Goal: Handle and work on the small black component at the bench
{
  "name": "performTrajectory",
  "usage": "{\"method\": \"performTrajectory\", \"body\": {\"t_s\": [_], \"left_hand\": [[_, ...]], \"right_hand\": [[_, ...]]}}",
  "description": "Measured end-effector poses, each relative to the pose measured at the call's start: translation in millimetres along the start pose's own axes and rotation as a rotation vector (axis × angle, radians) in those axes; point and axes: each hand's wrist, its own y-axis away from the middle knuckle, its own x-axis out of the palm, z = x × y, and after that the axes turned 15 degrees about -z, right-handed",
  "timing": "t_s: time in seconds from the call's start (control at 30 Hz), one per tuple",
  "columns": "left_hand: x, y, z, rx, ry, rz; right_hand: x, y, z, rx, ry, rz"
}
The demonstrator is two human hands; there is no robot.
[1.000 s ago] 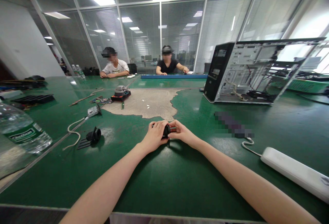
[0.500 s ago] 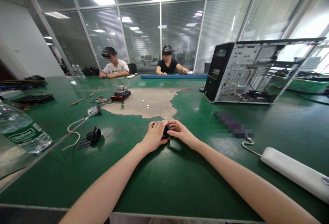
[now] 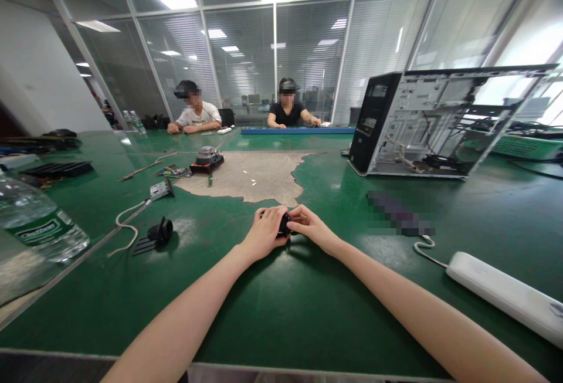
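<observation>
A small black part (image 3: 284, 224), mostly covered by fingers, is between my hands over the green table (image 3: 281, 312). My left hand (image 3: 266, 230) wraps round it from the left and from above, closed on it. On its right side my right hand (image 3: 310, 224) has its thumb and fingertips pinched against the part. What kind of part it is I cannot make out. Left of my hands lies a black round part with a slotted bracket (image 3: 153, 235).
An open computer case (image 3: 378, 125) stands at the right, near a white power strip (image 3: 501, 295). At the left are a water bottle (image 3: 48, 224) and a metal piece with a cable (image 3: 160, 189). A heat sink with fan (image 3: 206, 160) sits farther back. Two people sit across the table.
My right thumb and fingers have shifted slightly on the black part. My left hand stays in place around it.
</observation>
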Motion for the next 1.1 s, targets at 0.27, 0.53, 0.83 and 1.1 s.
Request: {"method": "performTrajectory", "body": {"t_s": [0.27, 0.53, 0.83, 1.1], "left_hand": [[-1.5, -0.3, 0.6, 0.003, 0.001, 0.014], [-0.8, -0.7, -0.4, -0.002, 0.012, 0.003], [-1.5, -0.8, -0.6, -0.007, 0.008, 0.013], [-1.9, -1.4, -1.6, -0.013, 0.006, 0.017]], "right_hand": [[-2.7, 0.4, 4.7, 0.053, 0.043, 0.034], [-3.3, 1.5, 0.6, 0.013, 0.012, 0.028], [-3.1, 0.4, 0.9, 0.042, 0.066, 0.019], [-3.9, 2.8, 2.7, -0.003, 0.028, 0.075]]}}
